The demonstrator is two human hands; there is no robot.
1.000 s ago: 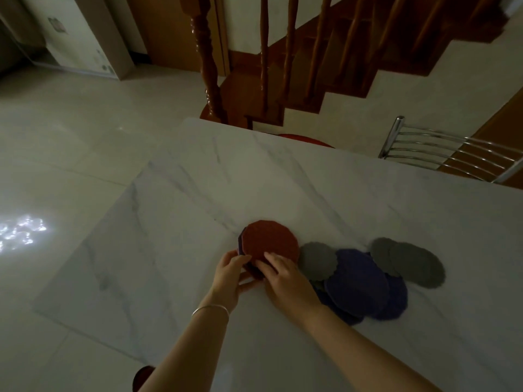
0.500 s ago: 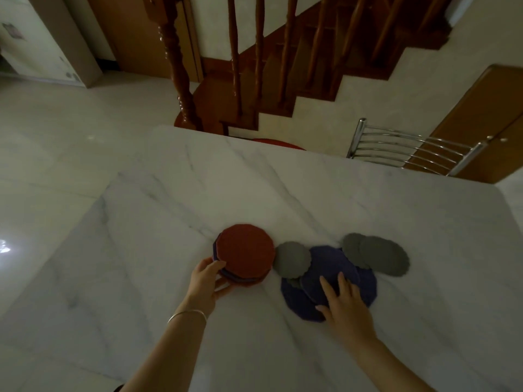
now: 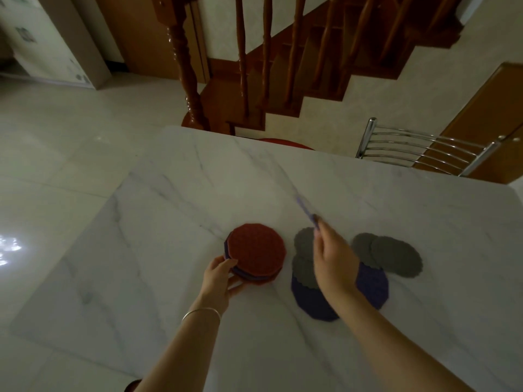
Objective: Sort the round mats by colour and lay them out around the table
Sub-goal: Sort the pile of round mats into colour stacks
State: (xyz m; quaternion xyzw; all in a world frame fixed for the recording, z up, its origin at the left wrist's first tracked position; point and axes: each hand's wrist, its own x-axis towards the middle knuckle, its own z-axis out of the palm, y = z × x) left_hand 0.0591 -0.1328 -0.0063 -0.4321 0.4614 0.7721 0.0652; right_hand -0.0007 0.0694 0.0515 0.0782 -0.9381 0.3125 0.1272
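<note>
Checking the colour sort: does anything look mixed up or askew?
Yes. The stack gripped by the left hand has purple layers under its red top. On the right, grey mats overlap purple ones untidily. The right hand pinches a blurred mat aloft.

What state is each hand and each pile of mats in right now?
Left hand: grips the stack's near edge.
Stack: red mat on top, resting on the table.
Right hand: pinches a blue mat, lifted edge-on and blurred.
Grey mats: flat, overlapping.
Blue mats: flat, partly covered.
</note>
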